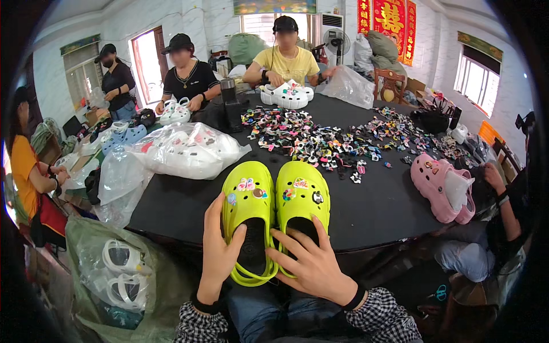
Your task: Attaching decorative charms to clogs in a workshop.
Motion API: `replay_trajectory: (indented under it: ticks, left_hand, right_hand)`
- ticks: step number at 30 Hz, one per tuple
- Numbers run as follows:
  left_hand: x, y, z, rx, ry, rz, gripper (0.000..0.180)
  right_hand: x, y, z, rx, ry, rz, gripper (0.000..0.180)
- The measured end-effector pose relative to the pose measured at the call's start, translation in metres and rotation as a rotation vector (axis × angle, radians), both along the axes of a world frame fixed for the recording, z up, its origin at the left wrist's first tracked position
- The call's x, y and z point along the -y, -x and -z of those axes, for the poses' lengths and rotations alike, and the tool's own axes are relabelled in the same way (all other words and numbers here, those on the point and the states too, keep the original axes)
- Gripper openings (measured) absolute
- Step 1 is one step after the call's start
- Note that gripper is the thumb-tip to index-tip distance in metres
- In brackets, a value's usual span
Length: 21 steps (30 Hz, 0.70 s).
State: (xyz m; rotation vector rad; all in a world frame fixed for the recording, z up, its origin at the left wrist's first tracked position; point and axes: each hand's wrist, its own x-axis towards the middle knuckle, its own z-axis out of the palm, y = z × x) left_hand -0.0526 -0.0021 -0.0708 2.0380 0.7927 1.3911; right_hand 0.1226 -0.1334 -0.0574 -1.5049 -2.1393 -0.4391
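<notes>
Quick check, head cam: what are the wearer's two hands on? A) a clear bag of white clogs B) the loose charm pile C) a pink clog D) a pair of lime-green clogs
D: the left hand and right hand both rest on the heel ends of the lime-green clogs at the near edge of the black table.

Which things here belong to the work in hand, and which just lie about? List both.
In hand:
left hand on left lime-green clog
right hand on right lime-green clog
charms on clogs

Lying about:
loose charm pile
pink clogs
bag of white clogs
bagged white clogs by the floor
black table
</notes>
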Motion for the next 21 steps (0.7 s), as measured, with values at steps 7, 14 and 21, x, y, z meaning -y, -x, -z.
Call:
replay_trajectory:
  ticks: [7, 14, 21]
  left_hand:
    - [0.071, 0.007, -0.036, -0.151, -0.181, -0.063, 0.028]
    - [0.069, -0.014, -0.027, -0.5, -0.189, -0.042, 0.047]
    - [0.051, -0.031, -0.022, -0.547, -0.178, -0.084, 0.049]
  right_hand:
    - [0.001, -0.001, 0.005, -0.021, -0.03, 0.001, 0.048]
    - [0.006, -0.002, 0.011, -0.022, -0.08, -0.042, 0.029]
    - [0.002, -0.012, 0.024, -0.045, -0.133, -0.148, 0.034]
